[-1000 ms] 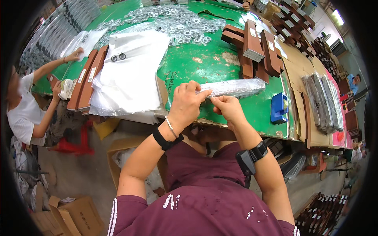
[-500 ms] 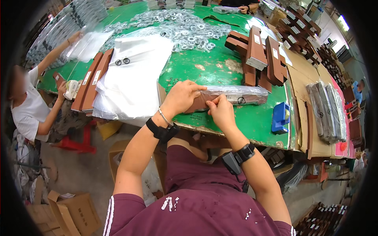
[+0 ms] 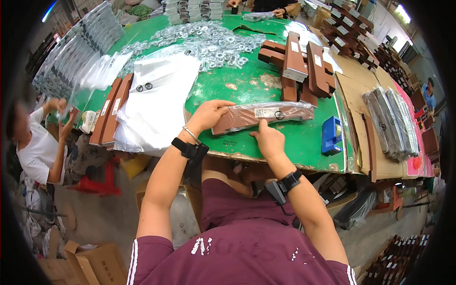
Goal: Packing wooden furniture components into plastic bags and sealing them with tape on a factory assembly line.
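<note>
A long brown piece (image 3: 240,119) with a white label lies inside a clear plastic bag (image 3: 297,110) on the table's near side. The bag carries a black round mark. My left hand (image 3: 210,115) grips the bag's left end, its fingers lying across the top edge. My right hand (image 3: 270,142) is at the near edge, its index finger stretched against the bag and its thumb apart; the other fingers are curled and partly hidden. To the left lies a stack of flat plastic bags (image 3: 161,104), with two brown pieces (image 3: 110,111) beside it.
More brown pieces (image 3: 297,59) are piled behind the bag. A blue tape dispenser (image 3: 331,136) stands right, and bagged pieces (image 3: 390,123) lie on cardboard beyond. Small clear packets (image 3: 213,42) spread across the green table (image 3: 223,88). A co-worker (image 3: 40,142) handles plastic at left.
My right hand has loosened its pinch and lowered slightly from the bag. The bagged piece now lies turned a little, its label showing more plainly. The co-worker's raised arm has come down.
</note>
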{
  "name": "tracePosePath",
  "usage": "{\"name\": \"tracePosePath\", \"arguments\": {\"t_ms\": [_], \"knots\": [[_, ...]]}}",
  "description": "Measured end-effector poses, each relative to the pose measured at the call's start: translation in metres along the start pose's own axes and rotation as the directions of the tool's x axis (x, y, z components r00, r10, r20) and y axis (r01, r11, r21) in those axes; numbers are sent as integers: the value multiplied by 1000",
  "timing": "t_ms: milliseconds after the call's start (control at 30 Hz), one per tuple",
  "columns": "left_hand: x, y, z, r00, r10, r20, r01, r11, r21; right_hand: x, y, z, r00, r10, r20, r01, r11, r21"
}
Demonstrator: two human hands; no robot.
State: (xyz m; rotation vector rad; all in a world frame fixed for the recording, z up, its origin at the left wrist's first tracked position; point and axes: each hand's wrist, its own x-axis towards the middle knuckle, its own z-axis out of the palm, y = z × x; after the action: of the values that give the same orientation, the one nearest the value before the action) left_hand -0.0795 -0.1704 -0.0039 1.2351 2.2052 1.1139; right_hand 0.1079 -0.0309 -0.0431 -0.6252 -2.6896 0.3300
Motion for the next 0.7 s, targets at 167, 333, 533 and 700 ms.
{"name": "tracePosePath", "arguments": {"t_ms": [167,333,533,700], "knots": [[1,-33,1,999,11,54,-7,996,-84,-6,8,-28,994,106,32,-109,987,117],[2,-34,3,995,-11,99,27,987,-160,13,-10,-29,926,-233,-296,251,968,22],[-5,-22,-9,996,-78,53,80,996,-26,20,-8,9,947,-274,-167,277,961,-4],[-48,16,-6,898,420,-127,-363,874,324,4,6,-40,929,-316,-190,311,949,-57]]}}
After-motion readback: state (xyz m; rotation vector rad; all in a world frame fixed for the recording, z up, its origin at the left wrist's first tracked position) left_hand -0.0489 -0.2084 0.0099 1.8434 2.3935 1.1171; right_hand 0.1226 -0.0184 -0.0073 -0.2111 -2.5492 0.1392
